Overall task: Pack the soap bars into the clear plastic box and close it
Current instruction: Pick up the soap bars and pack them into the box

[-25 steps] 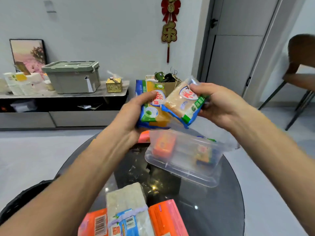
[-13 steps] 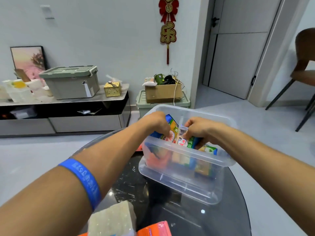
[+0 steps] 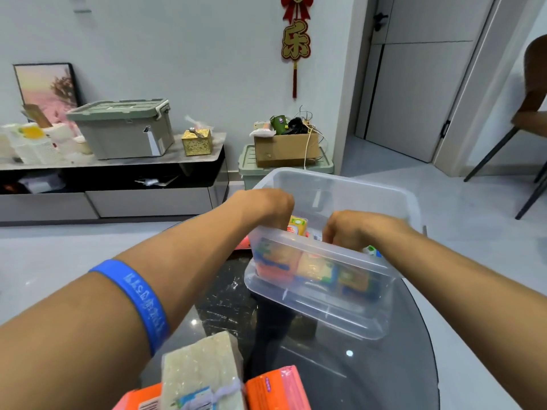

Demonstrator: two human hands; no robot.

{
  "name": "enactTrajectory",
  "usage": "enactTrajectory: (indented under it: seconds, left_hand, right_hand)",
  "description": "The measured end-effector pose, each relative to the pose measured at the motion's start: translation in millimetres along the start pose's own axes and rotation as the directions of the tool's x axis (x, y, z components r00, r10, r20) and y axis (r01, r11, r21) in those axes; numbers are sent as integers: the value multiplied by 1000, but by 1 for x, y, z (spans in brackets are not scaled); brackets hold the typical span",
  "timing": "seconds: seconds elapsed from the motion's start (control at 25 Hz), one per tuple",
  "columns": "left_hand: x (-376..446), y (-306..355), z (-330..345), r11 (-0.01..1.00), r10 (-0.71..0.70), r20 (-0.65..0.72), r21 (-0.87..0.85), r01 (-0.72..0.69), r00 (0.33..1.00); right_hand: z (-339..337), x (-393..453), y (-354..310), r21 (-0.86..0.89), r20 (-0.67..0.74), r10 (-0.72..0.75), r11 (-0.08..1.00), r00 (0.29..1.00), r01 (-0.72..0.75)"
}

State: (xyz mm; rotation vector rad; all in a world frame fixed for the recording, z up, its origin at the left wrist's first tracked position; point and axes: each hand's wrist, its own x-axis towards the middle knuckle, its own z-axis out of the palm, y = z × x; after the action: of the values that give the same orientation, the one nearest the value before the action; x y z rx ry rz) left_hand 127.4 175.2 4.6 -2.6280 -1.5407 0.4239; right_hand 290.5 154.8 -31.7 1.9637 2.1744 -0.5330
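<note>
Two wrapped soap bars that were held up above the clear plastic storage box [image 3: 325, 294] a second ago have been lowered into it, and both hands are now sunk inside. The left hand [image 3: 263, 208] is curled over a yellow-and-blue wrapped soap bar [image 3: 297, 226] just beside its fingertips; the right hand [image 3: 352, 229] is bent downward, though what its fingers grip cannot be told behind the rim. Orange and yellow packets are seen below the fingers through the wall. Packing is judged part done: a pale unwrapped soap block [image 3: 201, 368] and an orange soap packet [image 3: 278, 389] remain on the dark glass table [image 3: 370, 374], well behind both wrists. No lid is seen. Wrapper print and wristband [image 3: 139, 300] lettering are too blurred to read.
</note>
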Motion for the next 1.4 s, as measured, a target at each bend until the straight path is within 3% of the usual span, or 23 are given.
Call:
enactTrajectory:
  seconds: [0.08, 0.12, 0.2, 0.28, 0.36, 0.44, 0.52, 0.6, 0.68, 0.8, 0.88, 0.96, 1.0, 1.08, 1.24, 1.32, 1.4]
  left_hand:
    - [-2, -4, 1, 994, -8, 48, -109, 13, 999]
    - [-7, -7, 3, 979, 20, -12, -202, -22, 1000]
    - [-26, -22, 6, 902, 23, -273, -409, -137, 962]
    - [-49, -39, 15, 812, -83, -527, -528, -250, 846]
    - [-76, -60, 33, 726, -293, -639, -633, -269, 711]
    - [-99, -78, 56, 632, -513, -583, -753, -181, 630]
    - [-117, -92, 90, 626, -637, -457, -777, 71, 621]
    - [-129, -93, 128, 748, -638, -372, -508, 427, 674]
    - [-136, -90, 156, 756, -648, -299, -363, 545, 700]
    - [-136, -103, 172, 701, -693, -254, -452, 551, 674]
    - [-135, -114, 180, 655, -718, -214, -529, 540, 662]
    - [-134, -117, 188, 616, -725, -166, -589, 522, 668]
    - [-133, -119, 192, 603, -725, -148, -609, 516, 673]
    - [-132, -127, 197, 568, -730, -108, -644, 512, 674]
    - [-129, -145, 198, 500, -752, -79, -716, 487, 654]
    - [-130, -151, 202, 372, -773, -30, -830, 415, 633]
    - [-135, -158, 202, 42, -796, 90, -979, 202, 598]
  right_hand:
    - [1, 1, -2, -21, 23, -21, 1000, 999, 22]
    - [0, -1, -2, -27, 31, -37, 999, 999, 38]
    - [-6, -2, -3, -10, -22, -74, 997, 997, 74]
    - [-19, -10, -5, 127, -210, -102, 983, 972, 131]
    - [-34, -21, -24, 291, -418, -90, 929, 904, 227]
    - [-46, -33, -58, 327, -590, -78, 887, 804, 327]
    - [-46, -44, -100, 214, -718, -152, 880, 680, 423]
    - [-32, -48, -141, 52, -778, -281, 863, 563, 503]
    - [-10, -43, -176, -80, -752, -411, 833, 516, 547]
    - [29, -14, -207, -171, -600, -494, 848, 630, 501]
    - [55, 14, -212, -113, -500, -411, 904, 762, 413]
    - [77, 37, -209, 59, -424, -228, 959, 876, 278]
    - [87, 48, -208, 124, -403, -138, 971, 905, 203]
    - [100, 64, -207, 69, -365, -48, 994, 930, 79]
    - [89, 90, -212, -152, -357, -70, 988, 932, 15]
    - [70, 94, -209, -183, -292, -103, 982, 951, 50]
    - [61, 92, -205, -170, -215, -182, 974, 959, 147]
